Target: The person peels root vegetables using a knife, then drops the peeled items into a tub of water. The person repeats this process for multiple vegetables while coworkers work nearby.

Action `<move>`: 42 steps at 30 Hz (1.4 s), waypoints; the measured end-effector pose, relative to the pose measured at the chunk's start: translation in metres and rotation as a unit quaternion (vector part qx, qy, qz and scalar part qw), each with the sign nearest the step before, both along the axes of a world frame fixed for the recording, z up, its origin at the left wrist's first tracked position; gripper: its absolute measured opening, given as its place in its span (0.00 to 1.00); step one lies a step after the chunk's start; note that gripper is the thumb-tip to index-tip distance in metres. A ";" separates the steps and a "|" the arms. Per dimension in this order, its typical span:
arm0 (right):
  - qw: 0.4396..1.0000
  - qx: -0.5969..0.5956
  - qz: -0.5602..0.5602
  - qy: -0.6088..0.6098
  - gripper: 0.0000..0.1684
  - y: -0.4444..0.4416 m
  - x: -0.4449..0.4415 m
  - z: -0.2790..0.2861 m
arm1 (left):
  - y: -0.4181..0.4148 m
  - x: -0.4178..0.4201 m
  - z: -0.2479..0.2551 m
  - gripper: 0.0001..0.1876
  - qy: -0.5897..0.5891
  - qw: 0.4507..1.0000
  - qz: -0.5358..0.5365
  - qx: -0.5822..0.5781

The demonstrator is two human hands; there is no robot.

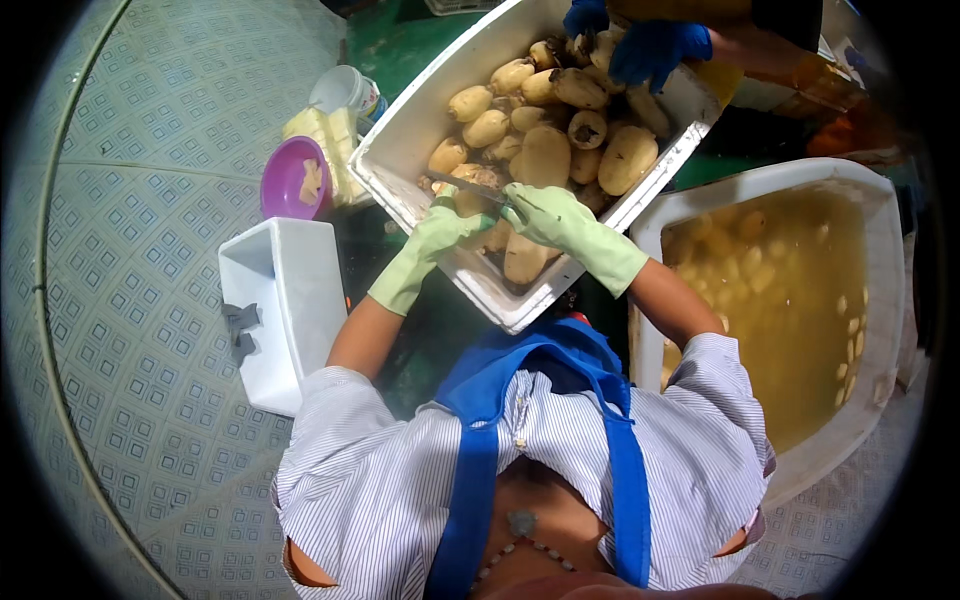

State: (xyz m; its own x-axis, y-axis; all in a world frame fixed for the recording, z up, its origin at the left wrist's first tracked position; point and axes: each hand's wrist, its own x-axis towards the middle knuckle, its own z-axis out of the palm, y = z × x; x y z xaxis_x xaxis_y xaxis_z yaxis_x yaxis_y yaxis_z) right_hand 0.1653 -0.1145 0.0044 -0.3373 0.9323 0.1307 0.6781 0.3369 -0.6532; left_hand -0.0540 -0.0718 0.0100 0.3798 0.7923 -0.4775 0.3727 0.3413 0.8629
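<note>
My left hand, in a pale green rubber glove, grips a lotus root segment over the near left part of a white foam box. My right hand, gloved alike, holds a knife whose blade points left across that segment. Fingers hide the knife's handle and part of the held root. Beneath and beyond both hands lie several lotus root segments, some with dark, muddy ends. At the box's far end are a co-worker's blue-gloved hands among the roots.
To the right stands a large white tub of cloudy yellow water with pale pieces in it. On the left are a small foam box with grey cloth on its edge, a purple basin and a white bucket. A hose crosses the patterned floor.
</note>
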 end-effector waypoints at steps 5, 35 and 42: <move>0.994 -0.088 -0.026 0.055 0.17 0.008 -0.014 -0.003 | 0.019 -0.019 -0.005 0.36 0.011 0.999 -0.044 0.011; 0.969 0.099 -0.112 -0.194 0.13 0.007 -0.063 -0.060 | 0.078 -0.037 -0.016 0.49 -0.073 0.979 -0.115 0.150; 0.805 -0.220 -0.146 0.531 0.33 0.036 -0.065 -0.012 | 0.093 -0.040 -0.008 0.39 -0.210 0.949 -0.172 -0.162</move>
